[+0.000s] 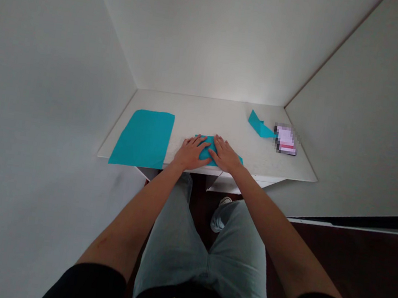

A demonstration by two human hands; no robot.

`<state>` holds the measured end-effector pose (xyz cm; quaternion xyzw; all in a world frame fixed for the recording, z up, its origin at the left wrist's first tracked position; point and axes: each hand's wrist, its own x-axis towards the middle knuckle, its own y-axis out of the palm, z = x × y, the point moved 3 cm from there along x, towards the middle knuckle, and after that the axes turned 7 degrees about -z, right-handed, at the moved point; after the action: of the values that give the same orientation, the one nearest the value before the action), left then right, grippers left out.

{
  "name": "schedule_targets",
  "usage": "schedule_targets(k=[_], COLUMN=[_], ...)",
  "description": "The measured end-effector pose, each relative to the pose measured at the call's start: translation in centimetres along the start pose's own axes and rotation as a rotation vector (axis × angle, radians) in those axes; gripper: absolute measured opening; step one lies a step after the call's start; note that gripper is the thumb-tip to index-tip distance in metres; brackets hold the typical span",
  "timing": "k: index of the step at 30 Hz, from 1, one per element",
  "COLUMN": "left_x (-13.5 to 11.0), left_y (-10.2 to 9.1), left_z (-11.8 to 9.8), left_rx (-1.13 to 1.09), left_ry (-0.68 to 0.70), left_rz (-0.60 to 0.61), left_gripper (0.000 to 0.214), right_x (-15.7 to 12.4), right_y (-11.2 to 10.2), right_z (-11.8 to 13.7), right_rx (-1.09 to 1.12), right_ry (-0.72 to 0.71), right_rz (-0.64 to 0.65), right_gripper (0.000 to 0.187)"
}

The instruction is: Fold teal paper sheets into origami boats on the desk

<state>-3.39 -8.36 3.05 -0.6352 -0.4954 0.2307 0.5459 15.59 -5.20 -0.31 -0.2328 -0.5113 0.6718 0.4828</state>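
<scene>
Across the white tabletop [207, 112] lie three pieces of blue paper: one large flat sheet [143, 138], one folded piece [205, 154] and one small folded shape [260, 127], boat-like in outline. Two bare hands, one person's, rest at the front edge, near the middle. Both work on the folded piece, which lies flat beneath them. The left hand [190, 152] covers its left part and the right hand [225, 153] its right part; blue shows in the gap between the two, and a corner juts out past the outer side of the right hand. Each grip is open, palm down with fingers spread, touching the paper from above rather than closing around it. The large sheet lies to the left, apart from the left hand, its near end hanging past the tabletop's front edge. Toward the back right sits the boat-like shape, one tip reaching to a single phone-like object [286, 140], blurred by pixelation; whether they touch cannot be told. Below are two legs in pale jeans [200, 267] and one visible shoe [226, 201].
</scene>
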Motion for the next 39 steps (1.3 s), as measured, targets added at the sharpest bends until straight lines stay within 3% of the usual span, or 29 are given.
schedule_targets(k=[8, 14, 17, 22, 32, 35, 39], left_x=[0.0, -0.2, -0.1, 0.0, 0.1, 0.1, 0.0], left_y=[-0.1, 0.3, 0.2, -0.2, -0.6, -0.5, -0.3], left_z=[-0.1, 0.3, 0.4, 0.9, 1.5, 1.8, 1.8], left_rx=[0.041, 0.116, 0.102, 0.089, -0.054, -0.110, 0.006], left_ry=[-0.082, -0.246, -0.261, -0.417, -0.450, -0.429, -0.471], left_rz=[-0.031, -0.135, -0.144, -0.291, -0.337, -0.336, -0.389], left_gripper=[0.072, 0.095, 0.092, 0.079, 0.050, 0.050, 0.056], right_x=[-2.6, -3.1, -3.2, -3.5, -3.4, -3.5, -3.4], right_y=[-2.8, -2.9, -3.2, -3.5, -3.4, -3.5, -3.6], right_z=[-2.7, -2.1, -1.7, -1.6, -1.4, -1.3, -1.2], right_rx=[0.011, 0.022, 0.007, 0.007, 0.001, 0.004, 0.006], right_ry=[-0.145, -0.148, -0.153, -0.181, -0.187, -0.182, -0.173], right_rz=[-0.021, -0.077, -0.079, -0.093, -0.098, -0.093, -0.086], right_gripper=[0.075, 0.076, 0.076, 0.076, 0.076, 0.075, 0.075])
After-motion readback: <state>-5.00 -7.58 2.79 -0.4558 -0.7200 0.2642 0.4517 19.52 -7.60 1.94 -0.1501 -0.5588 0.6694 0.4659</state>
